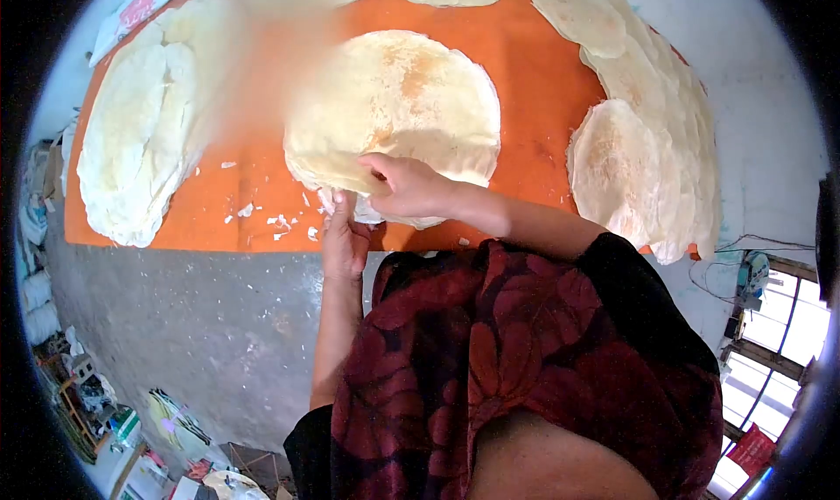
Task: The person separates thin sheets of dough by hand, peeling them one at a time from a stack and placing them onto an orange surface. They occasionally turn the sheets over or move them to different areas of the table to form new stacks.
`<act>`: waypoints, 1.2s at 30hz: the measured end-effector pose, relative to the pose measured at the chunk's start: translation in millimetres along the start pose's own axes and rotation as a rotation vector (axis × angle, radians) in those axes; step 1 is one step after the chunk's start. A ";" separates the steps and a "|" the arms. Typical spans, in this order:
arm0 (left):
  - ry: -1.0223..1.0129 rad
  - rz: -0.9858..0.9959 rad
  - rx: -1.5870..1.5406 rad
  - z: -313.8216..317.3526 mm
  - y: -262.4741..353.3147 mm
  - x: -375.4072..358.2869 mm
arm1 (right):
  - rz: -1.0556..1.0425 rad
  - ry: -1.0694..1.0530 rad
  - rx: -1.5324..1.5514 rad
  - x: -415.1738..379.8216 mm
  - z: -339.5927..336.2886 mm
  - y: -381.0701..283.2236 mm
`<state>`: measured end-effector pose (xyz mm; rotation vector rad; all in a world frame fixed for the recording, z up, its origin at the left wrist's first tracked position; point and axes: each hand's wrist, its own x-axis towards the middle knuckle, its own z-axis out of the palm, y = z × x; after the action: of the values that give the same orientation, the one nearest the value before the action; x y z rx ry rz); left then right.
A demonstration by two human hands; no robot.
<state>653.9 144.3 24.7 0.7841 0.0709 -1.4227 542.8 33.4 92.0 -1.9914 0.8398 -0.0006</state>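
A large round thin flatbread (pixel 411 89), pale with browned patches, lies in front of me, apparently with other sheets beneath it. My right hand (pixel 409 188) is closed, thumb and fingers pinching its near edge, which is lifted and folded up a little. Just below and left, my left hand (pixel 344 237) is closed at the same near edge, its fingertips against the underside. Part of the left fingers is hidden behind the bread. Small white scraps (pixel 280 224) lie on the orange cloth (pixel 534 106) beside my left hand.
Folded flatbreads (pixel 131 150) lie at the table's left end. Overlapping flatbreads (pixel 647 150) line the right side, with more along the far edge. A blurred shape covers the upper left. Grey floor (pixel 210 325) lies below the near edge; barred windows (pixel 779 325) stand at right.
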 end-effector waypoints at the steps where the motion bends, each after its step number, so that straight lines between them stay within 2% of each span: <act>1: -0.019 0.008 0.036 -1.5 -0.3 1.4 | 0.040 -0.024 0.041 0.3 -2.0 -1.4; 4: 0.026 0.064 0.017 3.2 -3.1 3.7 | -0.059 0.120 0.009 1.0 4.3 6.3; 7: 0.096 0.070 0.017 3.2 -3.1 6.5 | -0.105 0.063 -0.088 13.4 15.1 25.2; 10: 0.126 0.148 0.066 20.0 1.3 -1.1 | -0.049 -0.009 -0.094 14.5 19.2 21.3; 13: 0.108 0.132 0.088 4.6 -2.4 2.6 | -0.076 0.102 0.006 3.3 4.1 7.0; 16: 0.081 0.110 0.027 -1.1 -4.1 7.6 | -0.109 0.107 -0.060 9.4 3.6 13.0; 19: 0.051 0.091 0.049 12.5 3.7 1.8 | 0.027 0.046 0.205 17.7 2.7 22.3; 22: -0.035 0.092 0.153 10.3 4.8 -2.6 | -0.068 0.137 -0.031 14.1 2.1 12.4; 25: -0.041 0.109 0.152 12.7 5.5 -6.3 | 0.099 0.081 0.051 23.7 -6.6 18.9; 28: -0.102 0.153 0.267 11.9 9.9 -5.8 | 0.250 0.128 0.595 23.4 -11.8 30.8; 31: -0.129 0.038 -0.086 0.0 23.7 -1.8 | 0.249 0.128 0.601 21.0 -16.3 25.1; 34: -0.143 0.038 -0.163 -8.7 40.3 13.0 | 0.232 0.086 0.564 21.6 -15.5 29.3; 35: 0.001 0.112 -0.026 6.5 48.9 11.9 | 0.223 0.062 0.543 22.2 -15.3 30.5; 36: -0.006 0.085 -0.020 -1.1 49.5 19.9 | 0.227 0.037 0.519 21.4 -15.3 29.6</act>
<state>702.5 125.3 36.0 0.7574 0.0468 -1.3422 537.8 0.2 71.0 -1.4098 0.9728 -0.1133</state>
